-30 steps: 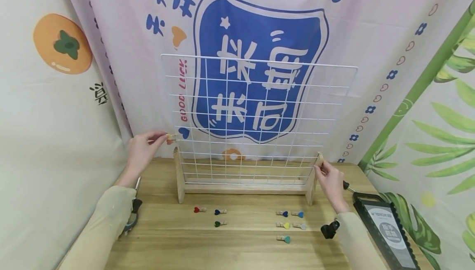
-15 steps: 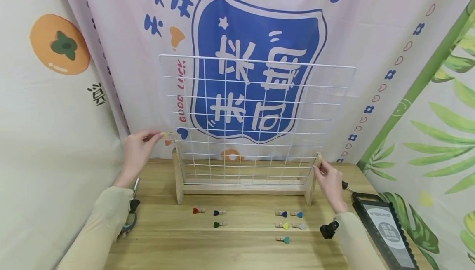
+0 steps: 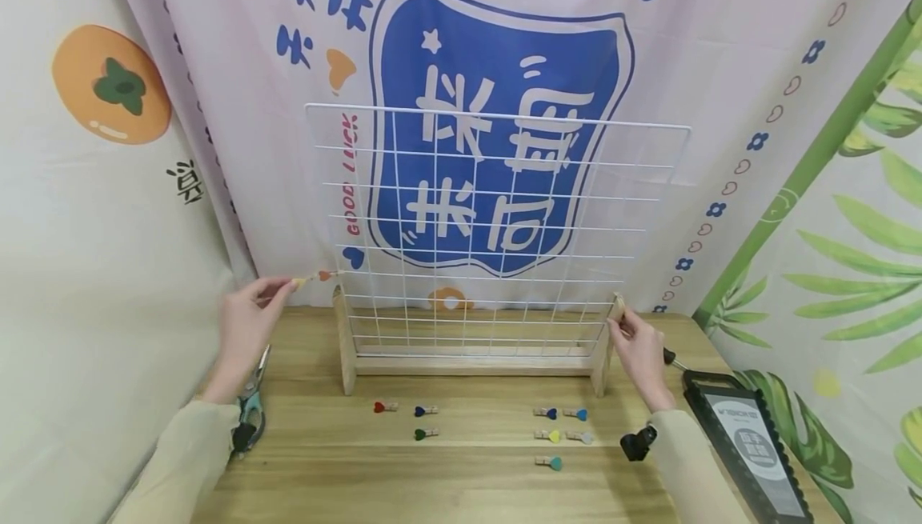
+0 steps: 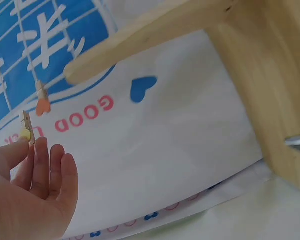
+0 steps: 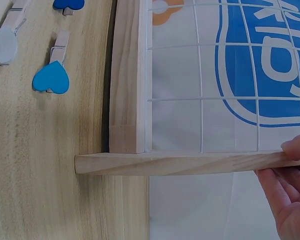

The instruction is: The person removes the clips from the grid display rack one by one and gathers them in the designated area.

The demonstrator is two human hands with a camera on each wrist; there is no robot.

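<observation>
My left hand [image 3: 248,320] pinches a small wooden clothespin with a yellow heart [image 4: 25,133] between thumb and index finger, out to the left of the white wire grid [image 3: 497,116]. A clothespin with an orange heart [image 4: 43,104] is clipped to the grid's left side, close beyond the yellow one. The grid stands upright in a wooden stand [image 3: 475,366]. On the other side, my right hand [image 3: 641,348] grips the upper end of the stand's right post [image 5: 165,164] between thumb and fingers.
Several heart clothespins lie before the stand, among them a red one [image 3: 385,407], a green one [image 3: 426,434] and a teal one [image 3: 550,463]. Scissors [image 3: 250,412] lie at left. A black item [image 3: 638,445] and a dark-framed board [image 3: 749,444] are at right.
My left hand has moved left and slightly down with the yellow-heart clothespin, away from the grid's edge. The orange-heart clothespin stays on the grid, and my right hand keeps its hold.
</observation>
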